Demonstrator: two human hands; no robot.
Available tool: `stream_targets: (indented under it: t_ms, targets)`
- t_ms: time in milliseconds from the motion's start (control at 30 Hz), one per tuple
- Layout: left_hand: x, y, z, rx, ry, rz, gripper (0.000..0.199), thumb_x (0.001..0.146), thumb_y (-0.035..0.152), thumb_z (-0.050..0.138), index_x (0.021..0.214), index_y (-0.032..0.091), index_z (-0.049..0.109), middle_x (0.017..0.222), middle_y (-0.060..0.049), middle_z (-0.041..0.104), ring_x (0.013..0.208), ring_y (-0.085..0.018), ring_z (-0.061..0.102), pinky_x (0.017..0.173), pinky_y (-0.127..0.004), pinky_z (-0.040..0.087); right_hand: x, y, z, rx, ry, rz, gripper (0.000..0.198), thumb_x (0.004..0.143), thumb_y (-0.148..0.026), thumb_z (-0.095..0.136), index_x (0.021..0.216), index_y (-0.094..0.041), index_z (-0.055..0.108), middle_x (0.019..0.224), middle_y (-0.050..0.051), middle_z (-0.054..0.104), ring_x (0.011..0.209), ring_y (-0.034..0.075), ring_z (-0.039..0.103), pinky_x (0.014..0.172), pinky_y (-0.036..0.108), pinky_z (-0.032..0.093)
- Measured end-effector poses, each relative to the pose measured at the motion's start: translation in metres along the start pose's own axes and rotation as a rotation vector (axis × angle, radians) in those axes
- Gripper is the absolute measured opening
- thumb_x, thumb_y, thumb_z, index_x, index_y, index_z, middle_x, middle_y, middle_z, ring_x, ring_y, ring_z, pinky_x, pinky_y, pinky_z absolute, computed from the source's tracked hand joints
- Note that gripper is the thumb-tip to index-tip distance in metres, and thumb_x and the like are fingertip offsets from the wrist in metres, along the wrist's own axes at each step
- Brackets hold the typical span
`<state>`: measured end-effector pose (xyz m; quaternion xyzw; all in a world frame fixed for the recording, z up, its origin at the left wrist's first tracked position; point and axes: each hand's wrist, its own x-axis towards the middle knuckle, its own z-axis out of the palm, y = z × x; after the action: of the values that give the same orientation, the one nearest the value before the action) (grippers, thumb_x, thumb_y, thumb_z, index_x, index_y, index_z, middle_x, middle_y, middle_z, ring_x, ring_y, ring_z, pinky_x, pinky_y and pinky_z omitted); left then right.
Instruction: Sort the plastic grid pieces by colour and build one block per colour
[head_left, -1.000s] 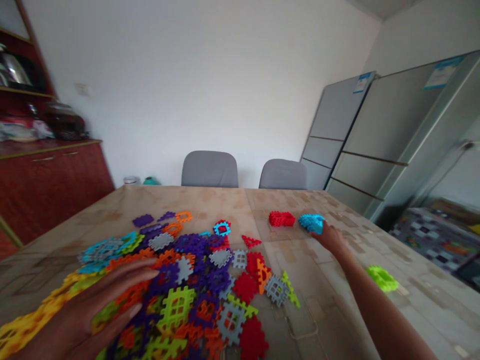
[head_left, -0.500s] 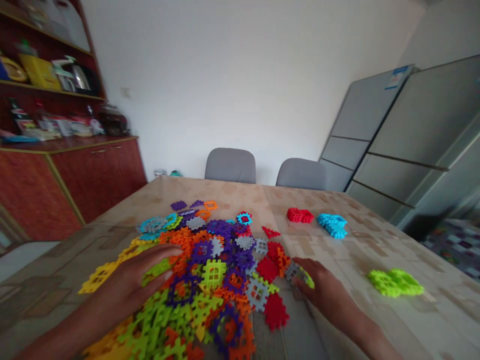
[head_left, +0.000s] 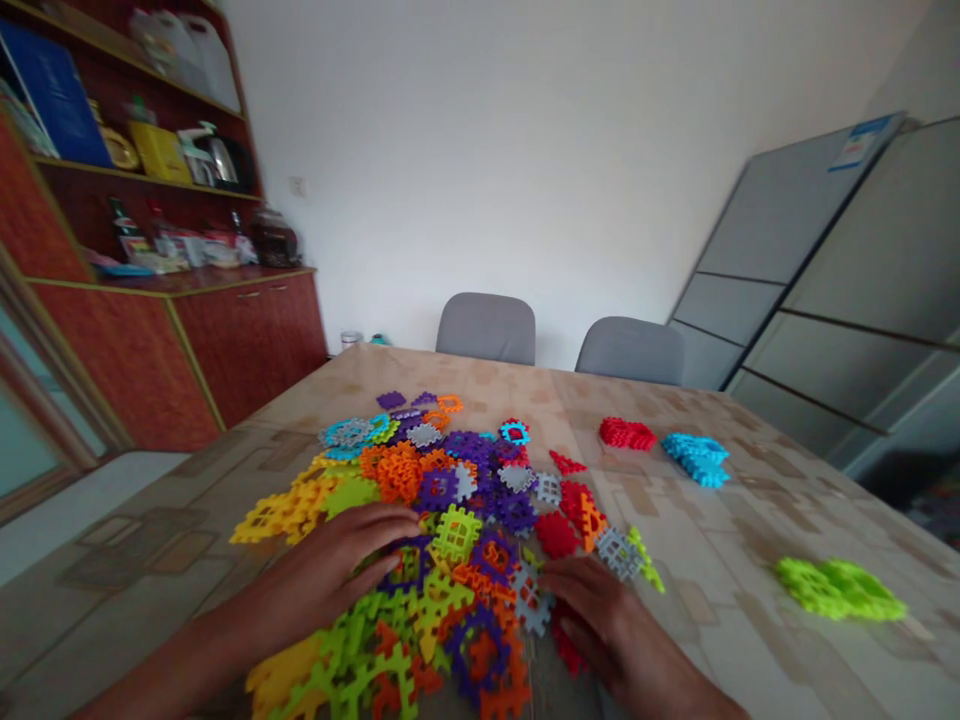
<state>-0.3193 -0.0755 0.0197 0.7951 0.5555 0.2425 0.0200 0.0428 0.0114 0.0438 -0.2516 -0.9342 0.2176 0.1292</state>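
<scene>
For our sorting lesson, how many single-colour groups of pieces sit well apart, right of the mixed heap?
3: a red group farthest back, a blue group just right of it, and a lime-green group nearest the camera, farthest right. None appears hidden.

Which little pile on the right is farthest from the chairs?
The green pile of toothed plastic tiles; the red pile and blue pile both sit nearer the chairs.

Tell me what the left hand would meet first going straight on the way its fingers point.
Probably the lime-green square piece with a window-like grid, just ahead of the left hand; depth is hard to judge, so it might pass above.
</scene>
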Motion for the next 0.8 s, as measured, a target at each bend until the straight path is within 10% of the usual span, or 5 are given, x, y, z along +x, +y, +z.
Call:
stream_targets:
  t_ms: [400,800]
  targets:
    - [0.021,-0.005,0.0,0.065,0.113,-0.085,0.043,0.102,0.036,0.051,0.144,0.028,0.055,0.147,-0.005,0.06,0.132,-0.027,0.058,0.113,-0.038,0.046,-0.013,0.093,0.017,-0.226,0.529,0.15,0.041,0.096,-0.025,0.048,0.13,-0.011,0.066,0.133,0.023,0.066,0.121,0.037,0.063,0.098,0.059,0.055]
    - [0.049,0.004,0.015,0.016,0.014,0.001,0.034,0.097,0.022,0.051,0.126,0.026,0.068,0.129,-0.008,0.069,0.118,-0.027,0.066,0.104,-0.04,0.053,-0.01,0.053,0.01,0.107,0.161,0.159,0.046,0.102,-0.033,0.049,0.146,-0.02,0.053,0.146,0.015,0.058,0.136,0.027,0.055,0.115,0.048,0.044]
